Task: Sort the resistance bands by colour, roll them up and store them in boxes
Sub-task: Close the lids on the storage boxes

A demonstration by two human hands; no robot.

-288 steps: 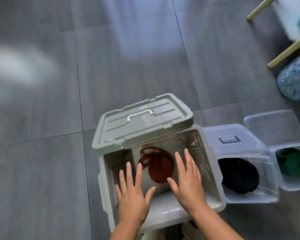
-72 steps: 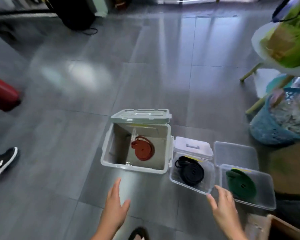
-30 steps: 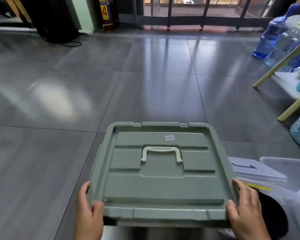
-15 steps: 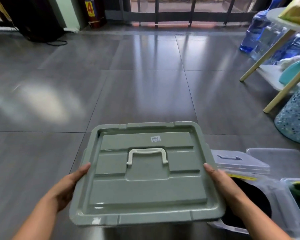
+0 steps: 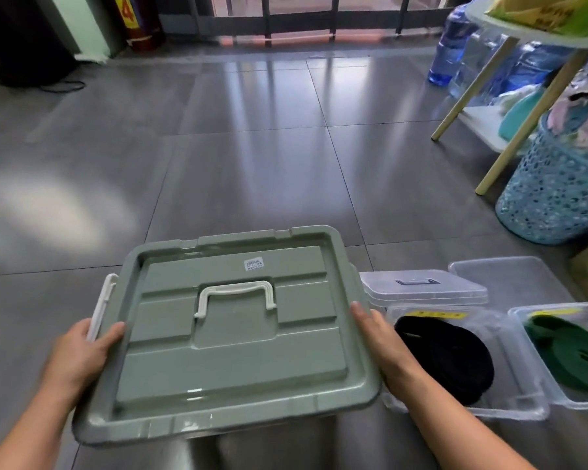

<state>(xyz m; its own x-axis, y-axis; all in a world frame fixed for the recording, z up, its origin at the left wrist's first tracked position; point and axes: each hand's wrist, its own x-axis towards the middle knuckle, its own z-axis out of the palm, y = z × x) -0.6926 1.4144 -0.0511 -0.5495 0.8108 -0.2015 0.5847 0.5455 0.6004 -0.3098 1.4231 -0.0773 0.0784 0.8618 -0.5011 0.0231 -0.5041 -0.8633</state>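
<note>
The grey tiled floor [image 5: 252, 164] fills most of the view. Nearest to the person, a large green lid [image 5: 238, 351] lies flat over its box. The box is almost fully hidden below, so what is stored inside cannot be seen. At the far right stands a blue basket [image 5: 554, 198].

Just beside the green lid is an open clear box [image 5: 472, 413] holding a rolled black band [image 5: 455, 357]. Next to it is a second clear box [image 5: 584, 404] with a rolled green band [image 5: 574, 354]. Behind these two lie a handled clear lid [image 5: 421, 290] and a plain clear lid [image 5: 510, 279].

The left hand [image 5: 78, 357] grips the left edge of the green lid, with the thumb on top of the rim, next to a white latch [image 5: 101, 307]. The right hand [image 5: 381, 340] lies along the right edge with its fingers straight. It probably only presses there, but the thumb is not visible.

The green lid looks stiff, light and smooth (a little slippery, I judge). The two side edges are the good places to hold it while it is seated evenly; the white handle [image 5: 235, 296] in the middle serves for carrying. The bands look soft and springy, so a roll is best taken whole from its sides or it may uncoil.
</note>
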